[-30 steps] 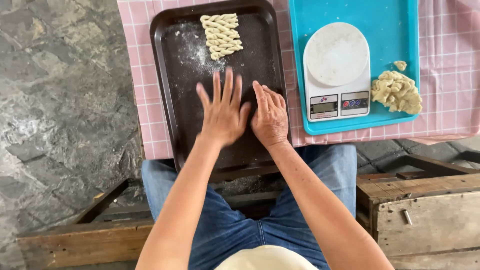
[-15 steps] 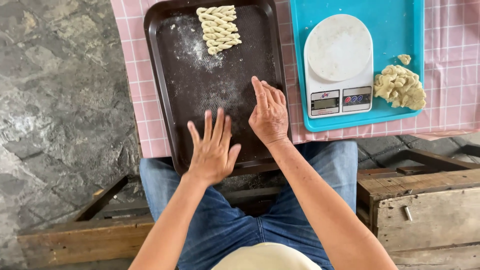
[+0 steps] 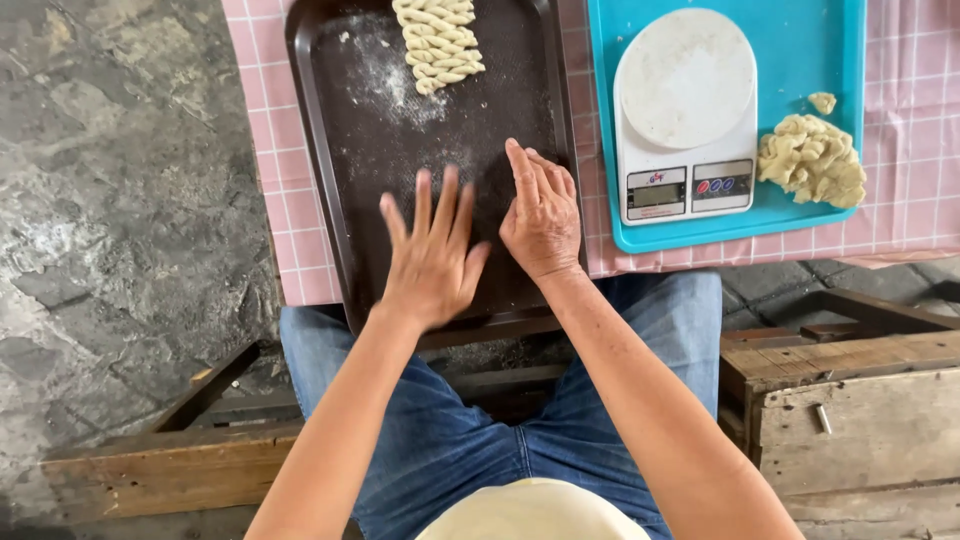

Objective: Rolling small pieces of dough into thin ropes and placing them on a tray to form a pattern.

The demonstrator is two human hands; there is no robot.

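As our flat, spread-fingered left hand [image 3: 432, 255] and right hand [image 3: 541, 215] press the dark baking tray [image 3: 330, 150], apparently rolling hidden dough, finished twists [image 3: 438, 42] lie at twelve o'clock.

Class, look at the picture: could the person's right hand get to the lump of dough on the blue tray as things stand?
Probably yes. The right hand lies flat on the dark baking tray, and the lump of dough sits uncovered on the blue tray. Only the white kitchen scale stands between them, low enough to pass over or around.
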